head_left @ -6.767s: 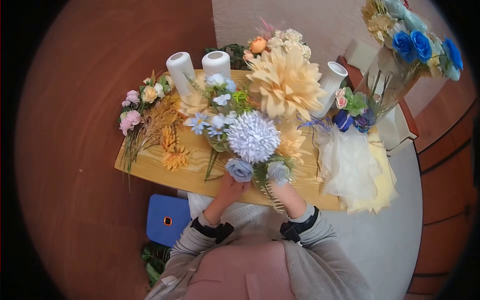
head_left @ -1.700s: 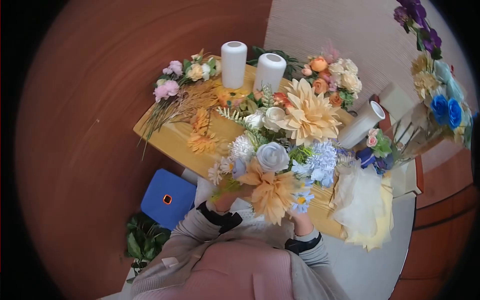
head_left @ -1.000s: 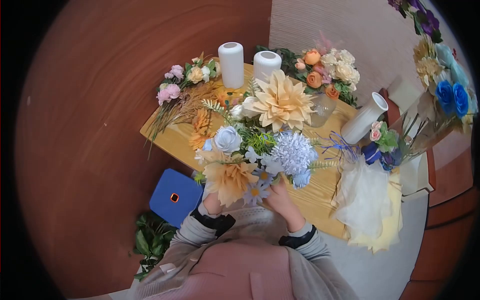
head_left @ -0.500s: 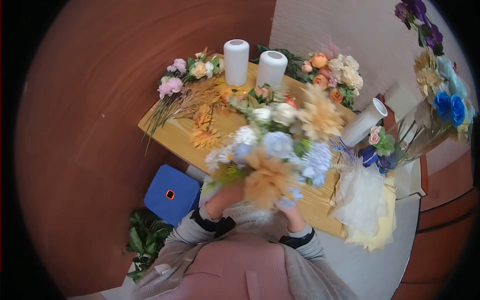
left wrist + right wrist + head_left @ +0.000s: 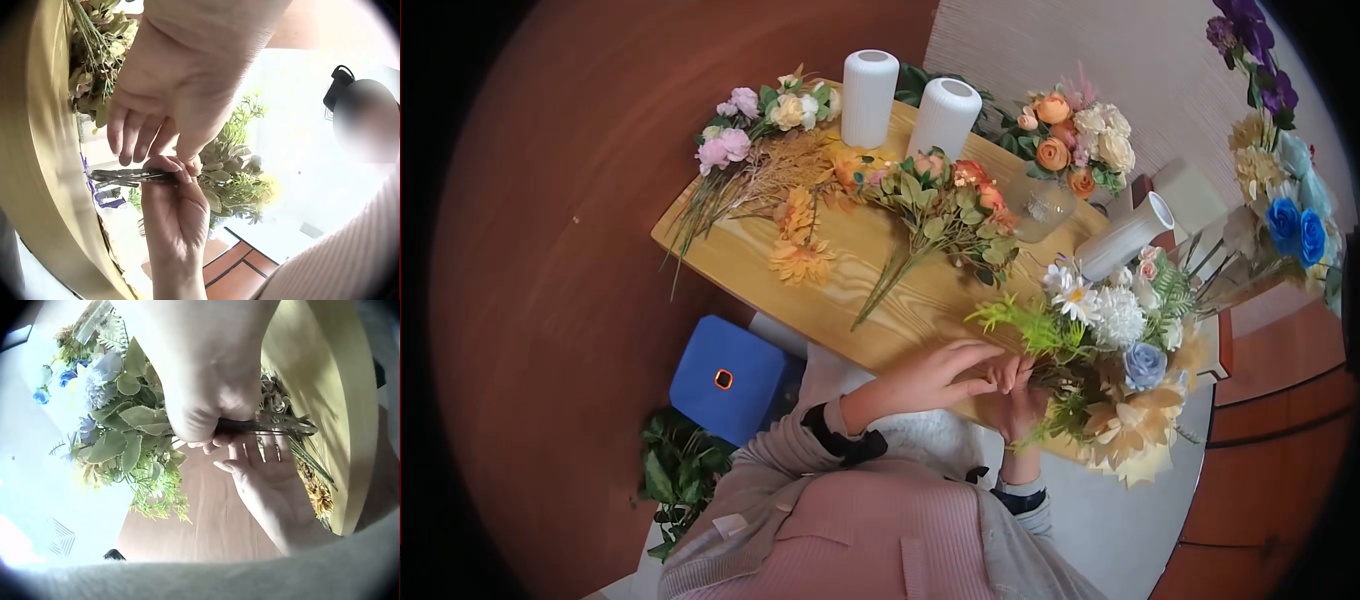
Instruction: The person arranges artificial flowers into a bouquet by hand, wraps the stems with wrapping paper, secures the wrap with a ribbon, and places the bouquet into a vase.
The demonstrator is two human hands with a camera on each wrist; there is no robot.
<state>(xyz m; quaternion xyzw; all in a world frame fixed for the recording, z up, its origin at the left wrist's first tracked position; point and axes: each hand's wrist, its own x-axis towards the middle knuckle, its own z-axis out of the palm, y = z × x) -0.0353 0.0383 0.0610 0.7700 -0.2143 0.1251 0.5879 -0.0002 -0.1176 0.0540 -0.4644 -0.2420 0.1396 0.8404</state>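
Note:
The right hand (image 5: 1020,405) grips the stems of a mixed bouquet (image 5: 1143,366) of white, pale blue and beige flowers, tipped on its side with its blooms to the right. Its bare stem ends (image 5: 119,177) stick out of the fist in the left wrist view. Alongside, the left hand (image 5: 930,380) has its fingers extended towards the right hand's fingertips; whether they touch is unclear. In the right wrist view the left hand (image 5: 272,490) shows its palm below the stems (image 5: 275,427), while leaves (image 5: 115,447) fan out beyond the right hand (image 5: 209,381).
On the wooden table (image 5: 780,310) lie a red-flowered bunch (image 5: 940,210), orange flowers (image 5: 802,262) and pink flowers (image 5: 725,150). White vases (image 5: 870,100) stand behind; another (image 5: 1125,238) leans at right near a clear vase (image 5: 1040,208). A blue stool (image 5: 730,380) is at lower left.
The bouquet has swung right and over onto its side, uncovering the red-flowered bunch. The left hand, earlier hidden at the blooms, now shows with fingers extended by the stems.

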